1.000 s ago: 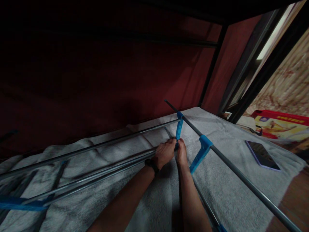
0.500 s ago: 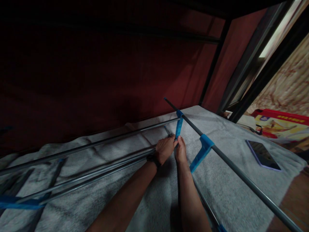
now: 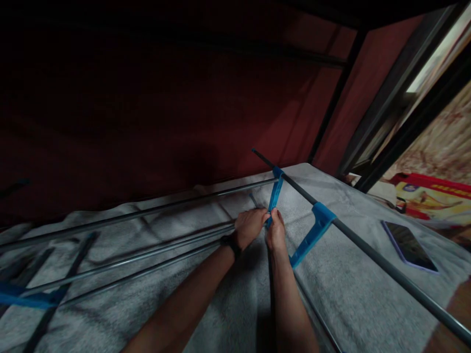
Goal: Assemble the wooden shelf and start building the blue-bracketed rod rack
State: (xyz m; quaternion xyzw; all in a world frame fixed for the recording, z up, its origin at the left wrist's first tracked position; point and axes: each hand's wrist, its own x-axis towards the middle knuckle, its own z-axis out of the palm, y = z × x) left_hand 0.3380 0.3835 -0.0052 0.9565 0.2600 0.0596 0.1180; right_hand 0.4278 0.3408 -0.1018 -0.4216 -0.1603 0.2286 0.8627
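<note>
My left hand (image 3: 250, 226), with a dark band at the wrist, is closed around the near end of a grey metal rod (image 3: 158, 257). Its fingertips meet the lower end of a blue plastic bracket (image 3: 274, 196). Pressed against that same end from the right, my right hand (image 3: 275, 229) has its fingers closed on the bracket. The exact joint between rod and bracket is hidden by my fingers. A second lower rod (image 3: 147, 269) runs beside the first, passing behind my left wrist. Above them, an upper rod (image 3: 176, 202) reaches the bracket's top part.
A long grey pole (image 3: 382, 264) slants across the right, carrying another blue bracket (image 3: 314, 233). More blue parts (image 3: 29, 296) and dark bars lie at left. A phone (image 3: 410, 245) rests on the grey blanket (image 3: 353, 289). Behind stands a dark red wall (image 3: 165, 122); a colourful box (image 3: 434, 198) sits at right.
The view has shifted slightly, so the pole and phone appear farther right. The two lower rods show a wider gap. Both hands stay at the bracket's lower end.
</note>
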